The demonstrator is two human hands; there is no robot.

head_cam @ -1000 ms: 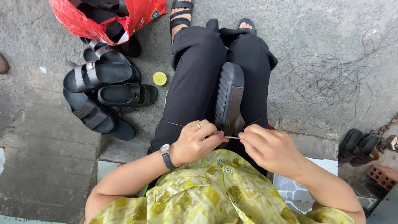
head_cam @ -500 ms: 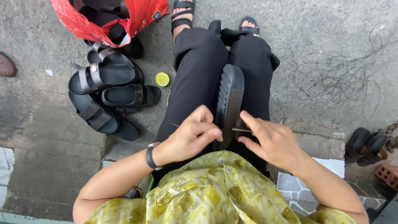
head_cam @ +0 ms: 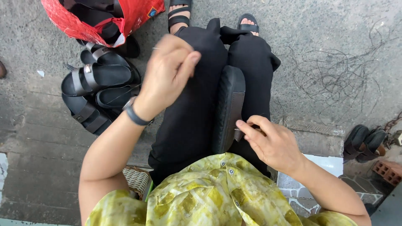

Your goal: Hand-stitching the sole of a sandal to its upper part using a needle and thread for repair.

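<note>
Black sandal [head_cam: 228, 106] on edge between our knees. Since half a second ago the left hand [head_cam: 169, 69] has risen clear of it, fingers pinched, likely drawing a needle and thread through; too fine to confirm. Right hand [head_cam: 270, 142] curls closed, gripping the sandal's strap at its near end.

Sandal sole [head_cam: 228, 109] just beside right-hand fingers [head_cam: 247, 127]: black rubber, matt, finely textured. Strap [head_cam: 238, 104]: brown, smooth, leather-like. Trousers [head_cam: 188, 113] below left-hand fingers [head_cam: 184, 62]: black cloth, matt. Ground [head_cam: 318, 33]: rough grey concrete. Bag [head_cam: 134, 14]: red woven plastic, slightly glossy.
</note>
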